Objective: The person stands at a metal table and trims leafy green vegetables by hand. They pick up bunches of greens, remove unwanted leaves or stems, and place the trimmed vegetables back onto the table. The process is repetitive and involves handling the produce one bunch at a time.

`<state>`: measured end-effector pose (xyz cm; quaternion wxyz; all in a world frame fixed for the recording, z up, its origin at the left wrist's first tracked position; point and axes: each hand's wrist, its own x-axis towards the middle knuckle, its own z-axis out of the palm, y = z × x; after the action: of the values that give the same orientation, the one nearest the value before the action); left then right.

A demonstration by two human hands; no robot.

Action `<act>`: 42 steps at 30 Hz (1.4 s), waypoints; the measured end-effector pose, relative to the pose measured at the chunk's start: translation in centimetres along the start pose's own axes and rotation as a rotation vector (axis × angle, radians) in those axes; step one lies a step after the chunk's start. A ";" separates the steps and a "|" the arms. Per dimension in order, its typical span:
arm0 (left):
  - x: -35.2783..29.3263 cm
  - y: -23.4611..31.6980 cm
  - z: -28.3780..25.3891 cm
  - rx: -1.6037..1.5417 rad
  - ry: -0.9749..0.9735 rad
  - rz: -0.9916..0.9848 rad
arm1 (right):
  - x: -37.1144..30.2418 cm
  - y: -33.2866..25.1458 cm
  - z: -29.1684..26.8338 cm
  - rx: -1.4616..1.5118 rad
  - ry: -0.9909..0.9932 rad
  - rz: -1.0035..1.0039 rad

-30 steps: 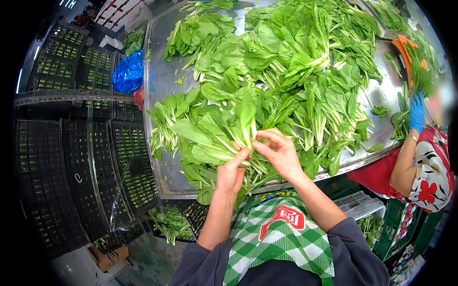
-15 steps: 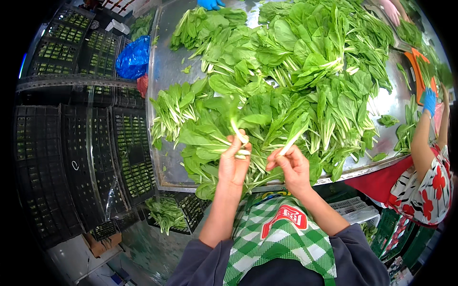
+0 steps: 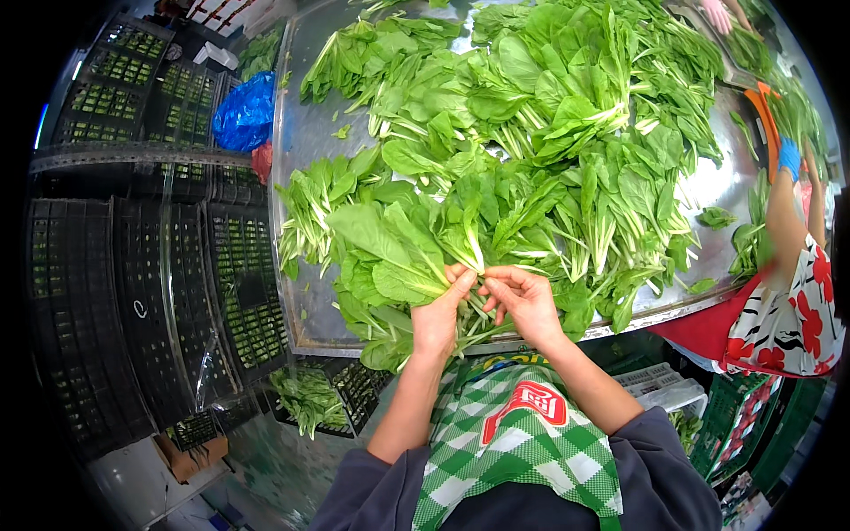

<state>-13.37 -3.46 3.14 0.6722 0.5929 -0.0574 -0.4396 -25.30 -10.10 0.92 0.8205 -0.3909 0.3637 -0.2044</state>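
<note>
My left hand (image 3: 437,320) is closed around the pale stem ends of a few leafy greens (image 3: 390,252), whose broad leaves fan out to the left. Close beside it, my right hand (image 3: 529,308) pinches at the white base of a small leafy green stalk (image 3: 472,237) that stands between both hands. The fingertips of the two hands nearly meet there, and they partly hide the stem ends. Just beyond lies a large heap of the same leafy greens (image 3: 567,115), spread over a metal table (image 3: 312,305).
Black plastic crates (image 3: 159,301) are stacked on the left, near a blue plastic bag (image 3: 245,112). A crate of greens (image 3: 307,400) stands below the table's front edge. At the right, a co-worker's blue-gloved hand (image 3: 788,157) holds greens by an orange object (image 3: 763,117); a pink-gloved hand (image 3: 717,15) shows farther back.
My right hand has moved left to meet my left hand at the stem bases. The separate leaf it held is no longer apart. The co-worker's blue-gloved hand has shifted slightly away.
</note>
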 end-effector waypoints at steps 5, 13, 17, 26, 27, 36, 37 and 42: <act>0.4 -0.7 -0.6 0.046 0.019 -0.065 | 0.6 -1.0 0.3 0.179 -0.041 0.134; 0.1 -0.5 -2.3 -0.054 0.098 -0.097 | 1.2 -0.3 0.4 -0.060 0.211 -0.073; -0.4 -1.3 -2.0 -0.319 -0.060 -0.182 | 0.5 -0.4 1.8 -0.920 0.223 -0.884; 0.2 -2.7 -3.4 -0.456 0.011 -0.406 | -1.1 -0.4 3.4 -0.724 0.077 -0.590; 0.2 -2.6 -3.6 -0.469 -0.032 -0.404 | -1.2 -0.6 3.5 -0.654 0.080 -0.526; 0.5 -2.0 -4.6 -0.477 -0.166 -0.403 | 0.4 -1.4 2.6 0.039 0.006 0.123; 0.5 -1.7 -4.3 -0.448 -0.144 -0.405 | 0.4 -1.4 2.5 0.052 -0.005 0.135; 0.5 -1.2 -3.9 -0.322 -0.126 -0.347 | 0.7 -0.6 2.5 0.026 0.017 0.090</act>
<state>-11.35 -0.75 0.73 0.6675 0.4504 0.0743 -0.5883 -22.94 -9.69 2.15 0.8309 -0.3615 0.3851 -0.1751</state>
